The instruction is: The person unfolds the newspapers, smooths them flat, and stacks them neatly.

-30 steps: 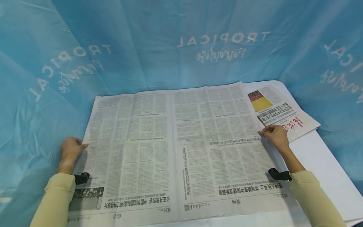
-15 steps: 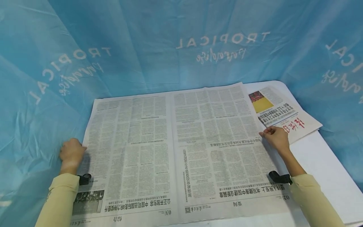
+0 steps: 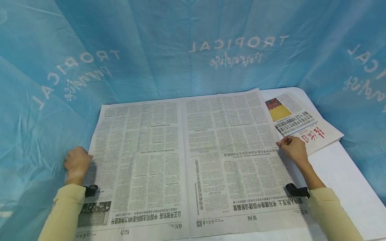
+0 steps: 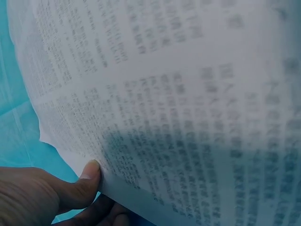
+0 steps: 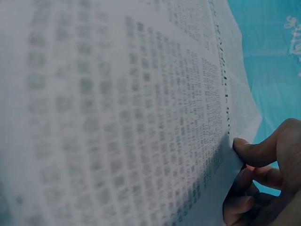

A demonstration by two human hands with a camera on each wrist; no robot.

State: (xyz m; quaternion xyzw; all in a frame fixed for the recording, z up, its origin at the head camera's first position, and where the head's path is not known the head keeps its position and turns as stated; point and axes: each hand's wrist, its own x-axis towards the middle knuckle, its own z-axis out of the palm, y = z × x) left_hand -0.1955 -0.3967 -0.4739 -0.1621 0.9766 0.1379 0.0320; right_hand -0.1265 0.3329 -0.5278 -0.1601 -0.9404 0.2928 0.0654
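A wide newspaper sheet (image 3: 156,160) lies spread open, its print upside down in the head view and a fold running down its middle. My left hand (image 3: 77,163) pinches its left edge; in the left wrist view the thumb (image 4: 90,175) presses on top of the paper (image 4: 141,117) with the fingers beneath. At the opposite edge, my right hand (image 3: 293,149) pinches the sheet between thumb and curled fingers, as the right wrist view shows with the hand (image 5: 268,174) at the paper's margin (image 5: 230,188). Both hands sit at about the same height along the sides.
A folded newspaper (image 3: 319,137) with red characters and a yellow picture lies to the right, partly under the spread sheet. White table (image 3: 340,180) shows at the right. A blue curtain (image 3: 169,50) with white lettering hangs behind and at both sides.
My left hand has turned so its fingers are now hidden behind its back, and it has shifted slightly. The sheet's far left corner moved down a little. The right hand stays nearly still.
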